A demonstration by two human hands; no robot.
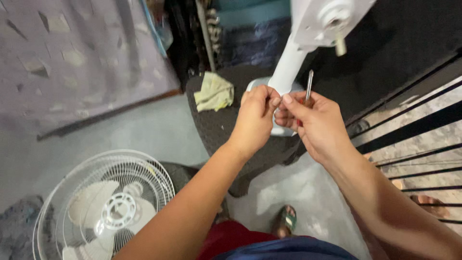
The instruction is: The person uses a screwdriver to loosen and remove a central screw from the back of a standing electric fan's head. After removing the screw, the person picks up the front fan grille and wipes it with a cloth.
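Meeting at centre frame, the two hands work fingertip to fingertip just in front of the white fan stand (288, 65). The left hand (254, 120) has thumb and fingers pinched together against the foot of the stand's neck; whatever small piece it nips is too small to tell. The right hand (315, 123) is closed around a screwdriver (308, 85), red handle mostly buried in the palm, metal shaft pointing straight up past the index finger. The thumbs of both hands touch.

Fan stand: white neck rising up and right from a pale rounded base (257, 86), which the hands partly hide. At upper right of the frame, the bare motor housing (332, 19) with its short shaft poking out, no blades or guard on it. The base sits on a dark textured mat (216, 130) laid on the grey floor (159, 132).

Just left of the base, on the same mat, a crumpled yellowish rag (215, 92).

Lower left of the frame: white wire fan guard (103, 204) with the blades inside it, lying flat on the floor, well apart from the stand.

Right edge: black metal bars (414, 144) running diagonally. Bottom centre: a sandalled foot (286, 221) on the floor.
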